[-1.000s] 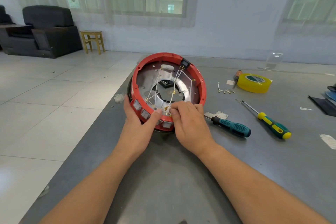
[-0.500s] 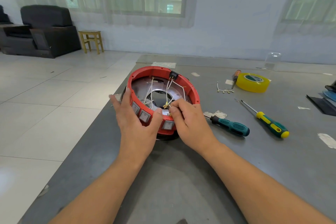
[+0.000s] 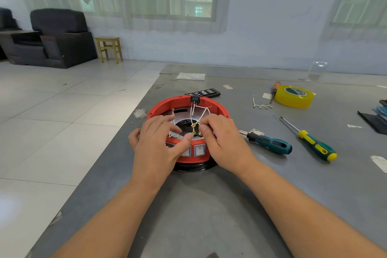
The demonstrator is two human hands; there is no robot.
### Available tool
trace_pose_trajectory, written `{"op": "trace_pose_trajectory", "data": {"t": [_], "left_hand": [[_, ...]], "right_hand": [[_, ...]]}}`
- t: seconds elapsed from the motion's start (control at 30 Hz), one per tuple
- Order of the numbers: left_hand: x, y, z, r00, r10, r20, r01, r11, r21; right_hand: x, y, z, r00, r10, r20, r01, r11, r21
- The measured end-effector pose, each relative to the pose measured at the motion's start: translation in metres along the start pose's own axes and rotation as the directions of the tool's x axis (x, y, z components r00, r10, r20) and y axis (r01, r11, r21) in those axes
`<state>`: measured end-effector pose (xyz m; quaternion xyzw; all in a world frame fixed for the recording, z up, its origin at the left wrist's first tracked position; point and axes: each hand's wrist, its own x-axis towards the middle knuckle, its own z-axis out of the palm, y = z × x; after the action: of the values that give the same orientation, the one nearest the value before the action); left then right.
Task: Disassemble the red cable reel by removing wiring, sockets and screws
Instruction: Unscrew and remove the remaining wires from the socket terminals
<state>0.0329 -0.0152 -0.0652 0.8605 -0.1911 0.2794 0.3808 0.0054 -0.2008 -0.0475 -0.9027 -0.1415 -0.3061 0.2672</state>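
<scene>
A: Where is the reel [image 3: 184, 104] now?

B: Flat on the bench [image 3: 209, 205], near its left edge, open side up. The white wires [image 3: 199, 114] cross the inside, with brass terminals [image 3: 193, 129] at their ends. A black part [image 3: 195, 99] sits on the far rim, and switches [image 3: 199, 150] face us on the near wall.

A: And the hands?

B: The left hand [image 3: 156, 144] lies over the near-left rim, fingers curled down into the wiring and thumb at the rim beside the terminals. The right hand [image 3: 222, 136] pinches the wires or a terminal just right of centre; I can't tell which exactly.

A: So the step is pulling the wiring free. How to do it well?

B: I'd judge: hold the reel down with the left hand so it doesn't slide toward the edge. Grip each terminal by its metal, not the thin wire, which would likely snap or stretch. Pull straight off the tab and wiggle gently if it sticks.

A: One at a time?

B: Yes, the wires cross, so tugging a bundle may tangle them. If one is screwed down, the teal screwdriver [image 3: 269, 142] lies just right of the reel, the yellow one [image 3: 314, 142] further right. A removed wire piece [image 3: 260, 106] lies near the tape [image 3: 294, 96]; freed ones could join it.
</scene>
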Motion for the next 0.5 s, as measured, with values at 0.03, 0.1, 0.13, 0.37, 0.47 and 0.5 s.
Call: {"op": "trace_pose_trajectory", "data": {"t": [0.03, 0.1, 0.13, 0.37, 0.47, 0.5], "left_hand": [[0.000, 0.002, -0.001, 1.000, 0.022, -0.006, -0.022, 1.000, -0.016], [0.000, 0.009, -0.003, 0.996, 0.080, -0.029, -0.082, 0.995, -0.054], [0.000, 0.013, -0.003, 0.993, 0.104, -0.049, -0.107, 0.992, -0.071], [0.003, 0.021, 0.002, 0.999, -0.040, 0.018, 0.043, 0.966, -0.254], [0.002, 0.017, 0.001, 1.000, -0.024, 0.005, 0.024, 0.972, -0.234], [0.001, 0.017, 0.001, 1.000, -0.004, -0.006, 0.003, 0.974, -0.226]], "right_hand": [[0.001, -0.001, -0.001, 1.000, 0.006, -0.018, -0.006, 1.000, -0.005], [0.004, -0.005, -0.003, 1.000, -0.001, -0.017, 0.001, 0.999, -0.041], [0.005, -0.007, -0.003, 1.000, -0.018, 0.000, 0.018, 0.998, -0.062], [0.005, -0.011, -0.004, 0.995, -0.097, 0.039, 0.101, 0.989, -0.113], [0.000, -0.003, -0.001, 1.000, -0.026, 0.008, 0.026, 0.995, -0.095], [-0.002, 0.000, -0.001, 1.000, -0.006, -0.007, 0.005, 0.991, -0.130]]}}
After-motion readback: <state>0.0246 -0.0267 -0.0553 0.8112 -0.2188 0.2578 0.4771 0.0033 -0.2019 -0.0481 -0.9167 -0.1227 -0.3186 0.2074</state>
